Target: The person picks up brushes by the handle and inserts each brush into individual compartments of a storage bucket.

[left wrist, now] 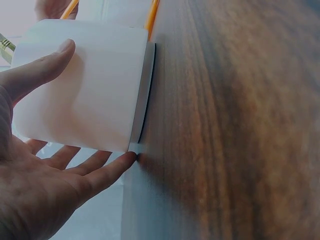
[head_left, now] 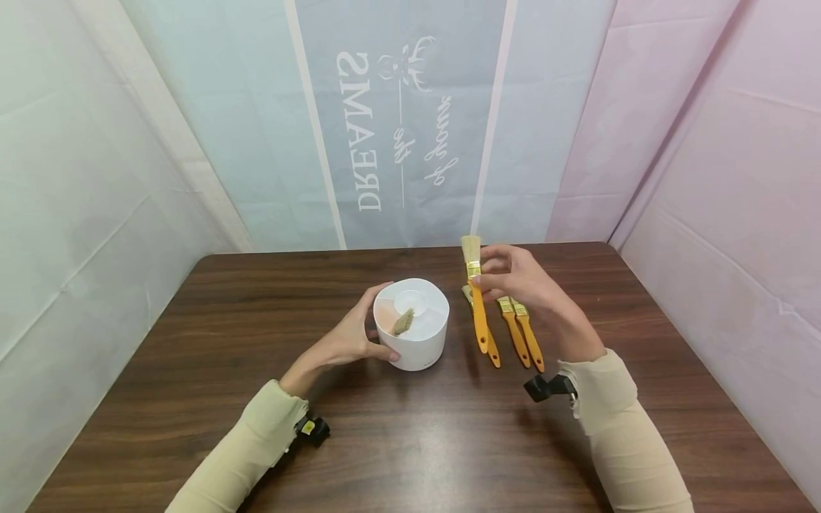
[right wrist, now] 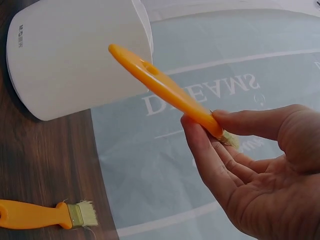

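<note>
On the table stands a white compartmented pen holder (head_left: 431, 350). My left hand (head_left: 349, 335) grips its left side, thumb on the near wall and fingers round the far side, as the left wrist view (left wrist: 47, 175) also shows. Pale bristles of a paintbrush (head_left: 403, 323) stick up from the holder's left compartment; the rest of that brush is hidden. My right hand (head_left: 522, 278), right of the holder, pinches a flat paintbrush (head_left: 479, 313) near its ferrule. This brush is raised, bristles up, its orange handle (right wrist: 160, 90) pointing down toward me.
Several more orange-handled brushes lie right of the holder: one (head_left: 492, 349) partly behind the raised brush, and two side by side (head_left: 515, 333) under my right hand. A printed cloth (head_left: 410, 142) hangs behind the dark wooden table (head_left: 398, 456), with pale cloths at both sides.
</note>
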`<state>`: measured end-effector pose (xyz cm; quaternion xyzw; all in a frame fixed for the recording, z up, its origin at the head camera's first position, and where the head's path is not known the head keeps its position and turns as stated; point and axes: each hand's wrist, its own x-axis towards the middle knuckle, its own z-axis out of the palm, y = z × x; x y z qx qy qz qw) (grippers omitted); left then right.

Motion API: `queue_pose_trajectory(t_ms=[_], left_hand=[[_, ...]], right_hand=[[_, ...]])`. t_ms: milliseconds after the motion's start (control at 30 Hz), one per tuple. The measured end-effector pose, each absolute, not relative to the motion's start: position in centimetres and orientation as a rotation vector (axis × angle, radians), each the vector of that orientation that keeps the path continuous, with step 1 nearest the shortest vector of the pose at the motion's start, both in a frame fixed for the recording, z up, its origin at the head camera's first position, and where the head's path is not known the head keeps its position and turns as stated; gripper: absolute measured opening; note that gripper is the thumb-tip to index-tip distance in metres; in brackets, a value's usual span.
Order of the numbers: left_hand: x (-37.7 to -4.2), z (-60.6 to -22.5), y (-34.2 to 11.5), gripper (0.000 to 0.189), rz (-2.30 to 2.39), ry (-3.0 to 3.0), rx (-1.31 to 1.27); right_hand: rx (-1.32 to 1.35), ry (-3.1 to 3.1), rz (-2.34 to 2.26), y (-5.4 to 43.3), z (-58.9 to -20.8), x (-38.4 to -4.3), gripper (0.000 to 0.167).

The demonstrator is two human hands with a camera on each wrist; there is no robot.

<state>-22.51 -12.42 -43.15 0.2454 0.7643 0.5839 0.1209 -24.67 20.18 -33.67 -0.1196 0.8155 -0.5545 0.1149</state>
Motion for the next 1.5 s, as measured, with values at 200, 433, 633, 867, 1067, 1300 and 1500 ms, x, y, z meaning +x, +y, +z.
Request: queue_pose_trajectory(t_ms=[200, 433, 633, 867, 1067, 1300, 1500], left_hand=[[-22.6, -43.1, -12.4, 0.126, 1.696, 2.238, 0.709], [-22.5, -43.0, -12.4, 0.127, 1.690, 2.240, 0.703], [-22.5, -43.0, -12.4, 0.125, 1.686, 2.253, 0.688], [-22.5, -43.1, -12.4, 0.125, 1.696, 2.242, 0.682], [-22.5, -43.1, -12.4, 0.125, 1.696, 2.237, 0.673], [-22.5, -43.0, -12.3, 0.125, 1.691, 2.245, 0.700], [-22.6, -43.1, -12.4, 0.124, 1.698, 2.243, 0.702]], right_hand=[[-0.367, 2.391, -1.646, 19.8, -33.4, -24.4, 0.057], [-0.357, 2.394, -1.661, 19.3, -33.2, -24.1, 0.056], [-0.359, 2.402, -1.677, 19.0, -32.8, -23.8, 0.054], [-0.373, 2.397, -1.702, 18.8, -32.5, -23.3, 0.058], [-0.357, 2.387, -1.745, 18.6, -32.3, -23.1, 0.055], [-0.355, 2.371, -1.812, 18.3, -32.2, -22.9, 0.051], [-0.368, 2.384, -1.857, 18.1, -32.3, -22.8, 0.049]])
